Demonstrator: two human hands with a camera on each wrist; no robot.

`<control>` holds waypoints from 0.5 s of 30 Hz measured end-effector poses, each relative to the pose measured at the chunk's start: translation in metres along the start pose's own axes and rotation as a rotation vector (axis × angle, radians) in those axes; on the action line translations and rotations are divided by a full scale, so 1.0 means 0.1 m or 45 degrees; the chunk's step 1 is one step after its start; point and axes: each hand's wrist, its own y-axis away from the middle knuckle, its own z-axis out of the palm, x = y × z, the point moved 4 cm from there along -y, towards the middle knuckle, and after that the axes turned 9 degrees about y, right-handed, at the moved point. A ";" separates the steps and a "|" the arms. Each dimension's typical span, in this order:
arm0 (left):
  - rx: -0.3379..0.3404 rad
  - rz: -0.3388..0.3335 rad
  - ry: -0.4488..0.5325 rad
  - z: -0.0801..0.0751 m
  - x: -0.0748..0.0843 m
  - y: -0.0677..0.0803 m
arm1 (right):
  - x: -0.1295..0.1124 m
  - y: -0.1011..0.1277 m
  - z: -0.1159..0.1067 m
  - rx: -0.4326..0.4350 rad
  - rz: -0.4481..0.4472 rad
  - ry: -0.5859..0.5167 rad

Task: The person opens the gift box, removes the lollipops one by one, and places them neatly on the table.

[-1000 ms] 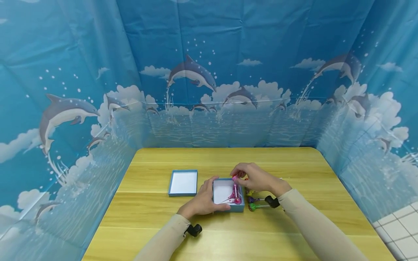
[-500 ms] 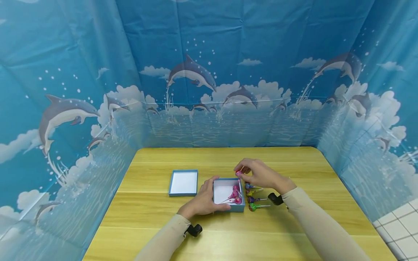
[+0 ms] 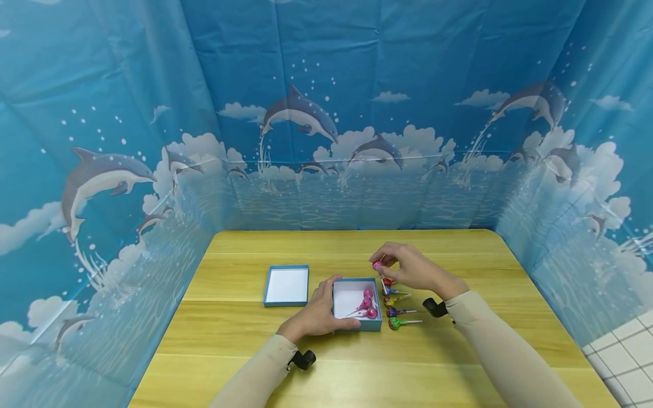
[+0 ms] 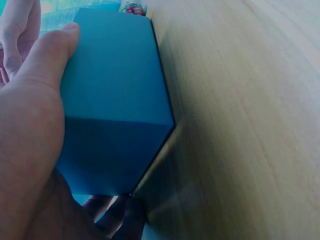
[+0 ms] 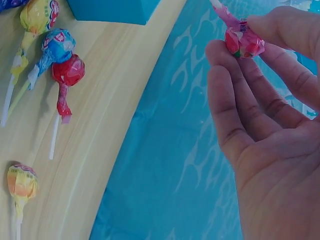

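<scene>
My left hand (image 3: 317, 313) grips the open blue box (image 3: 370, 326), thumb along its near wall and fingers around the left side. Inside, pink lollipops (image 3: 370, 313) lie towards the right on the white floor. My right hand (image 3: 414, 271) pinches a pink-wrapped lollipop (image 5: 243, 41) by its head, above the table just beyond the box's right far corner. Its stick points down in the head view. Beside the box's right wall lies a column of lollipops: red (image 5: 69, 70), blue (image 5: 58, 45), yellow (image 3: 390, 301), purple (image 3: 393, 312) and green (image 3: 394, 323).
A blue-rimmed lid (image 3: 287, 287) with a white inside lies left of the box. In the right wrist view an orange-yellow lollipop (image 5: 22, 181) lies apart from the others. A dolphin-print curtain (image 3: 326, 198) closes off the wooden table's (image 3: 245, 249) back and sides.
My right hand has lifted away from the box, up and to the right, carrying the pink lollipop out past its rim. The row of lollipops is now less covered. My left hand stays put.
</scene>
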 end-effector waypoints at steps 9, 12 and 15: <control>0.001 -0.003 -0.002 0.00 0.00 0.00 | 0.09 0.07 -0.06 0.008 0.033 0.018; 0.001 -0.006 0.003 0.00 0.00 0.00 | 0.13 0.10 -0.07 0.014 0.054 0.034; 0.002 -0.011 0.004 0.00 -0.01 0.00 | 0.18 0.14 -0.08 0.015 0.077 0.047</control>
